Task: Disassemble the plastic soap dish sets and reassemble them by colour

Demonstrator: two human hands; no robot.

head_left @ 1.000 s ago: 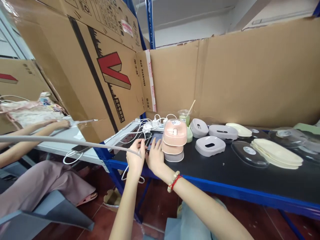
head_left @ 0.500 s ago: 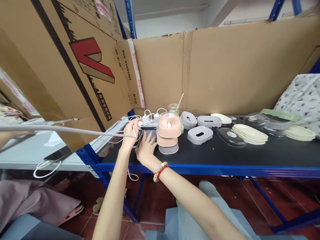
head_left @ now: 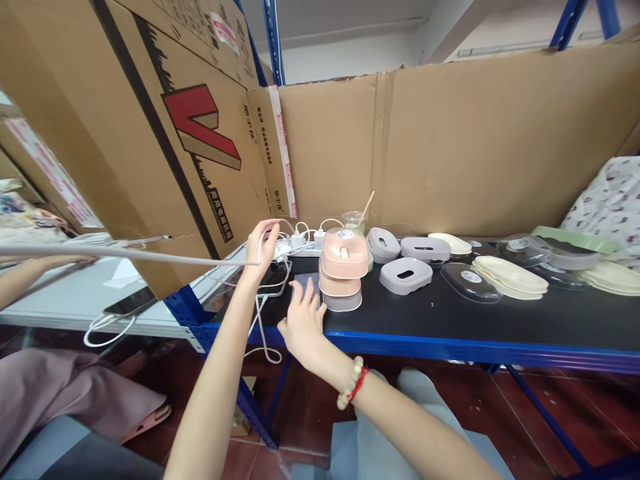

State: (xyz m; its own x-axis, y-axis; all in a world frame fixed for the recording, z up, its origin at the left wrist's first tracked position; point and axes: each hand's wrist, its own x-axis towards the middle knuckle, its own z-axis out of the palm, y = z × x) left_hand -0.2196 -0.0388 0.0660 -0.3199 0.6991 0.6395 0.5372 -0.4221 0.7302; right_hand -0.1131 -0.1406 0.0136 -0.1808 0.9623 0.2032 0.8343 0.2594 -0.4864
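Observation:
My left hand [head_left: 262, 244] is raised at the table's left end, its fingers closed on a white cable [head_left: 165, 255] that stretches across from the left edge. Just below it lies a dark phone [head_left: 276, 279] with a white cable plugged into its near end. My right hand [head_left: 306, 325] has its fingers spread over a flat grey-purple, phone-like object [head_left: 304, 283] and grips nothing. Right beside those fingertips stands a stack of pink and grey boxes [head_left: 345, 255] with a clear lid on top. Behind the left hand, white chargers [head_left: 299, 239] sit in a power strip.
Grey oval boxes [head_left: 406, 275], clear lids [head_left: 470, 283] and cream trays [head_left: 510, 277] lie along the black tabletop. A cup with a stick [head_left: 354, 220] stands behind the stack. Cardboard walls [head_left: 325, 153] close off the back and left. Another person's arm [head_left: 30, 277] shows at far left.
My left hand has lifted slightly, still with the cable. My right hand has drawn back toward the table's front edge, uncovering more of the grey-purple object. The view has shifted slightly.

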